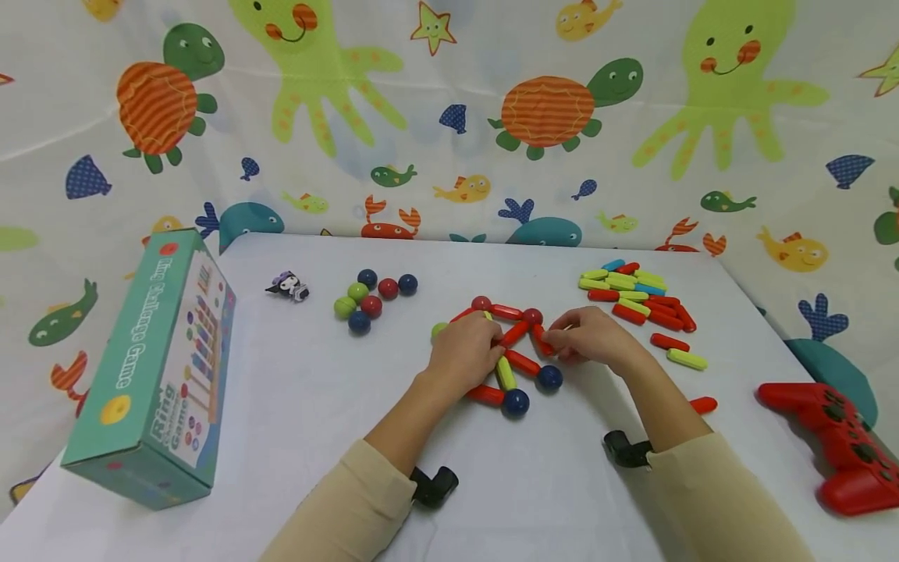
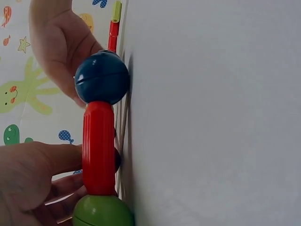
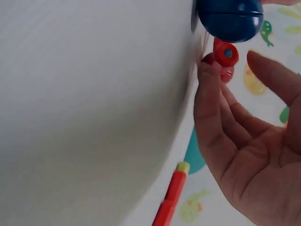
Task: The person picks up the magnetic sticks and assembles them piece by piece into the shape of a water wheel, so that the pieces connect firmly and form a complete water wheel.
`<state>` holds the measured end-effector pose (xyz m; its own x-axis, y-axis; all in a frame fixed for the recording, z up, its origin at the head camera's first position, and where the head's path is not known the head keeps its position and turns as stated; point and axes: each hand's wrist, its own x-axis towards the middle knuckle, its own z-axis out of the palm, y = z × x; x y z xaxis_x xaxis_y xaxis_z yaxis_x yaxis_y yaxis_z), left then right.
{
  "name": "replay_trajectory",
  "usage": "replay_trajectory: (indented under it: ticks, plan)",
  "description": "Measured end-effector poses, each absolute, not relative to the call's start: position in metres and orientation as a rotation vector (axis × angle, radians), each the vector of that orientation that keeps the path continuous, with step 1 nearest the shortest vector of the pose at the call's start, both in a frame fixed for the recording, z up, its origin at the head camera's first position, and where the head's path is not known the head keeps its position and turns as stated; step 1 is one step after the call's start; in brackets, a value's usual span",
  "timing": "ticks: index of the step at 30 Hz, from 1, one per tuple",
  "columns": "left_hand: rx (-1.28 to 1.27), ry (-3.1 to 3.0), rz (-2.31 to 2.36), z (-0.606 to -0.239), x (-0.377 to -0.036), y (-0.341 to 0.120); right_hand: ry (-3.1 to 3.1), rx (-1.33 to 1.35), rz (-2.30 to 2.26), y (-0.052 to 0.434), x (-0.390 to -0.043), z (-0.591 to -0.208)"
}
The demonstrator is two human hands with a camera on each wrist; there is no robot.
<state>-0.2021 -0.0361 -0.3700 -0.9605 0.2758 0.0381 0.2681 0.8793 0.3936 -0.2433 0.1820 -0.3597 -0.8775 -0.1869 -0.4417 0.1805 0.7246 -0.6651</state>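
The red stick (image 1: 541, 339), slanting eleven-to-five, lies at nine o'clock from the nearer right hand (image 1: 591, 337) — thumb parted, pinching nothing.

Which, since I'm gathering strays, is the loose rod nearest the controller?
The red rod partly hidden by the right forearm; other loose rods lie farther back.

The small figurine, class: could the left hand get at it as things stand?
Probably yes, though not by sliding straight across: loose balls lie between the left hand and the figurine, so it would likely need to lift over them.
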Motion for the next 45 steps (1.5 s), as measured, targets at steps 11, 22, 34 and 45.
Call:
replay_trajectory:
  ticks: [11,22,34,45]
  plan:
    - [0.452,3.047,0.610,-0.368,-0.200,-0.033,2.295,-0.238,-0.873,0.199,-0.215,-0.358]
    - [0.472,3.043,0.634,-0.367,-0.199,-0.030,2.381,-0.209,-0.889,0.203,-0.215,-0.354]
    - [0.460,3.043,0.640,-0.367,-0.200,-0.029,2.470,-0.210,-0.915,0.207,-0.221,-0.357]
    - [0.453,3.070,0.526,-0.367,-0.197,-0.031,2.585,-0.194,-0.948,0.196,-0.242,-0.365]
